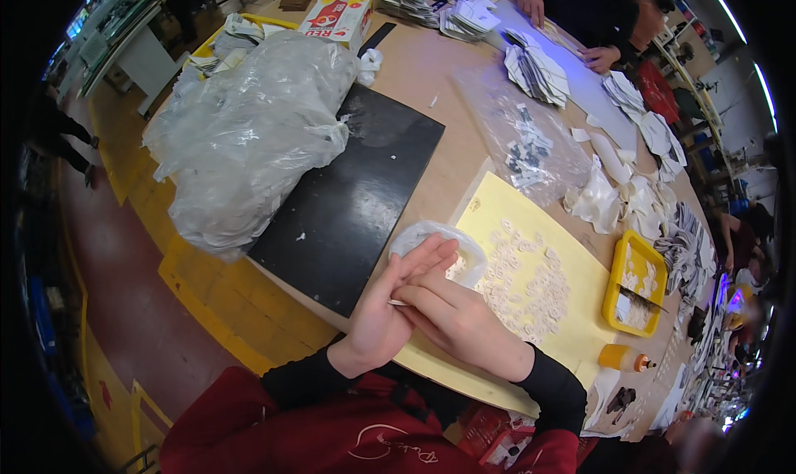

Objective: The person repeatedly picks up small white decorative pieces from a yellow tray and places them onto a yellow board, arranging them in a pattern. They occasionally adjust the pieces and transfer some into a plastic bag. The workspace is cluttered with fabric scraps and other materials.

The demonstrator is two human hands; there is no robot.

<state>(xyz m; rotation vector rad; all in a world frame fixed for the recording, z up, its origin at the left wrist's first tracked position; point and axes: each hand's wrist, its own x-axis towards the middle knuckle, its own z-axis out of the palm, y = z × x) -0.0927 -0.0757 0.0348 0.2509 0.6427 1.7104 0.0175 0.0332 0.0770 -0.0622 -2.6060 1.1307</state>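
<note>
My hands meet in front of me above the near edge of the table. My left hand (383,308) is open, its palm turned to the right and its fingers stretched out. Across that palm lies my right hand (464,312), fingers bent and pressed together. A thin pale edge shows at the right fingertips; what it belongs to is hidden. Just behind the hands sits a whitish plastic bag (474,257), its mouth spread, with small pale pieces inside. Many small pale cut pieces (531,279) lie scattered on a yellow sheet (489,213) to the right.
A black board (356,200) and a big clear plastic bag (249,126) lie left. On the right stand a yellow tray (612,304) and an orange bottle (618,357). Farther back are a clear bag of small pieces (531,147), stacked pale pieces (535,72) and a co-worker's hands (601,57).
</note>
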